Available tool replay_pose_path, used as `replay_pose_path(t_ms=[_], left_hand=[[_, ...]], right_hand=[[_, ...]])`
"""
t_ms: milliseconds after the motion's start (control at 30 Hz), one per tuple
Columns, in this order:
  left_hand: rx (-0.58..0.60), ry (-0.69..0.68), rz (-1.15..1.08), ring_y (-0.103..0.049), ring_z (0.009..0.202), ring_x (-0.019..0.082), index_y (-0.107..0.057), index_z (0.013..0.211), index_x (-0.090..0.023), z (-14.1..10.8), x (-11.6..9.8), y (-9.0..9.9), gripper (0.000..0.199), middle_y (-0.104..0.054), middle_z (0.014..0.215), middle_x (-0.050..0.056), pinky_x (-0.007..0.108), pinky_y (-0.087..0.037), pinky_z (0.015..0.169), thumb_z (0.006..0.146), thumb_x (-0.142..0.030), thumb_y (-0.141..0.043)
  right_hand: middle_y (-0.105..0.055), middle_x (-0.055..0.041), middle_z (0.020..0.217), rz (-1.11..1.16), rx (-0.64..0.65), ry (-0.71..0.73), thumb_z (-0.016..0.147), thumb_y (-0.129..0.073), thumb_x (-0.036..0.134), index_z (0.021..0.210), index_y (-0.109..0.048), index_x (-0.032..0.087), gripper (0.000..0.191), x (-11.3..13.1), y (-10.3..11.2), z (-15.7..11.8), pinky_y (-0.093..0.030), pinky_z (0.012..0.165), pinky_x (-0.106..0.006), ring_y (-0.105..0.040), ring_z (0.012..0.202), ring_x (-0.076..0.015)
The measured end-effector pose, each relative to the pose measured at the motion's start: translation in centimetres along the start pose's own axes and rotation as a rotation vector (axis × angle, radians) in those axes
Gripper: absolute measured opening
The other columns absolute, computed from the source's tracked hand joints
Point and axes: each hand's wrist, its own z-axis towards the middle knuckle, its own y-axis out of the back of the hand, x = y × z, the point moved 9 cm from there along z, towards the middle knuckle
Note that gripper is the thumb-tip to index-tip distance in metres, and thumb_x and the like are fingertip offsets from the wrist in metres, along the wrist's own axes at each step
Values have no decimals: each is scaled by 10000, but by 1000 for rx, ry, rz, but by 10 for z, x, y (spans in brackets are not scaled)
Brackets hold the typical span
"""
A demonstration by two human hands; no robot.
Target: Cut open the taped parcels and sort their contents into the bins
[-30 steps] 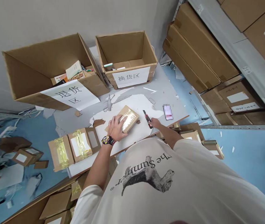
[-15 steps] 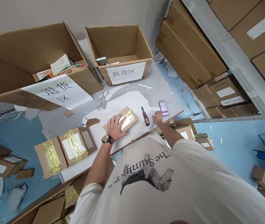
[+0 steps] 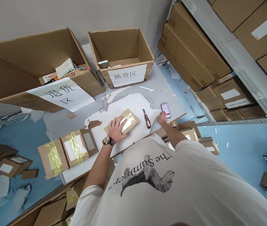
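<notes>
Right hand (image 3: 162,118) off cutter (image 3: 147,119), beside phone (image 3: 167,110)

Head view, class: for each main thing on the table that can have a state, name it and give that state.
Parcel: taped, under the left hand
Utility knife: lying loose, blade unclear
Phone: screen lit, beside the right hand
Larger box: open, printed items inside
Smaller box: open, few items inside
Two cartons: taped

On the table (image 3: 162,84), the cutter (image 3: 146,119) lies between the parcel (image 3: 131,120) and what seems a phone (image 3: 166,111).
</notes>
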Motion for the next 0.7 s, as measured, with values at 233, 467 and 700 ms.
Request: replay_pose_path(t_ms=[233,467,700], left_hand=[[-9,-72,-74,-309,1737,613,-573,1817,-347,12,14,-1,1208,-464,1910,120,739,-186,1422,661,-396,-918],[-82,-42,-210,-260,1771,630,-686,1723,-410,19,29,11,1142,-513,1882,100,812,-45,1447,629,-371,-1009],[-345,276,-203,-140,1784,692,-658,1743,-299,-20,59,12,1217,-372,1940,217,911,-93,1395,695,-800,-1022]], right_hand=[[-711,-155,1503,-23,263,60,1098,-712,495,1381,-629,227,398,51,-45,-41,-541,1065,-358,-678,1355,-303],[-758,-174,1395,-46,364,-42,958,-847,258,1245,-615,220,371,68,-57,-45,-559,1024,-356,-740,1316,-312],[-770,-71,996,179,375,-72,791,-829,150,996,-518,273,392,72,-44,-44,-602,893,-350,-780,1096,-306]])
